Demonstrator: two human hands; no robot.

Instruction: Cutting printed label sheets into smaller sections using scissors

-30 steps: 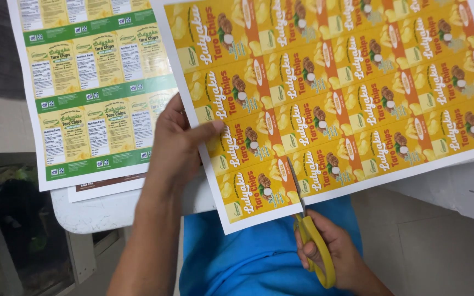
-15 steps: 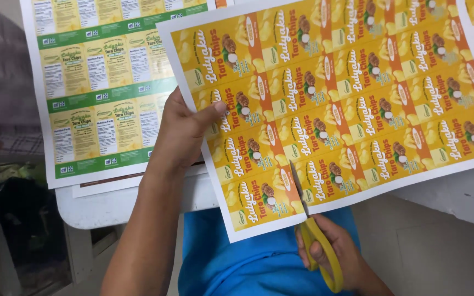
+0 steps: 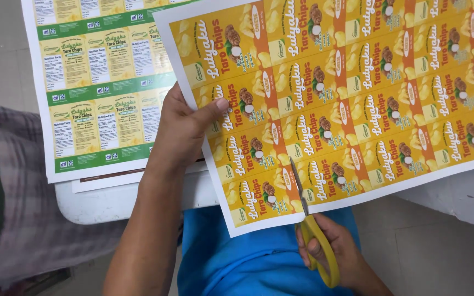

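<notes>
My left hand (image 3: 185, 129) pinches the yellow label sheet (image 3: 336, 98) above my right hand (image 3: 338, 255), clamped on yellow scissors (image 3: 314, 230) mid-cut; sagging paper could pull the cut off line.

left hand (image 3: 185, 129): grips yellow-orange printed label sheet (image 3: 357, 82)
right hand (image 3: 338, 255): yellow-handled scissors (image 3: 314, 230) cutting the sheet's lower edge

Bright even light, soft shadows, left edge blurred.
</notes>
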